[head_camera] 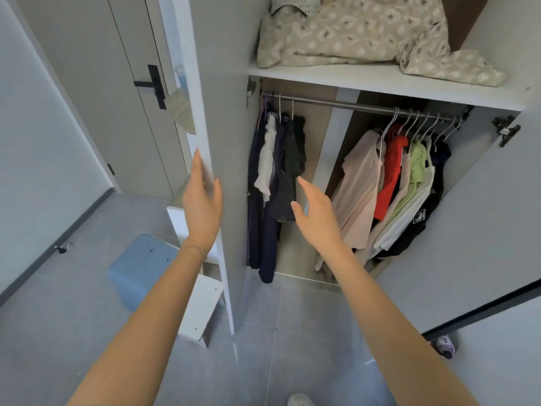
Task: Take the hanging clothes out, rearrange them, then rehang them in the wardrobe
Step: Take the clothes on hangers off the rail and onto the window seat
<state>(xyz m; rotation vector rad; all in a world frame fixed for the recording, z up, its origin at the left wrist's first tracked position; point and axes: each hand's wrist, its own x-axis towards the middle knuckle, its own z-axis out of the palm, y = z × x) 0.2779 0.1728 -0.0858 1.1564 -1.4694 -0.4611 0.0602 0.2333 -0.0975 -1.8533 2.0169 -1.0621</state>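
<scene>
Far left, room door w/ a black handle [152, 86], shut. Below it on the grey floor [292, 332] sits a blue plastic container [140, 271], and just beside that a low white shelf unit [202, 303]. Next up, the wardrobe's left door [216, 112], swung wide open. Left hand [202, 203] is up against its edge, fingers straight and flat along the panel, thumb out to the side, gripping nothing; thin bracelet [196, 249] on that wrist. Inside now: dark clothes [278, 171], navy and black w/ one white piece among them, hang bunched at the left end of the rail [366, 108]. Right hand [316, 218] is raised in front of that dark bunch, fingers spread and relaxed, holding nothing; forefinger tip is right by the lowest dark hem, can't tell if it touches. The two hands are well apart, the door edge between them. Bare stretch of rail mid-wardrobe, then the 2nd bunch at the right end, all on white hangers: beige tee [360, 183], red top [390, 177], green top [417, 162], white one behind, and a black garment [421, 230] w/ a white print. Over the rail, a white shelf [380, 80] carries rumpled patterned bedding [351, 33]. Far right, the right door [483, 215] stands open too, hinge [505, 130] showing.
</scene>
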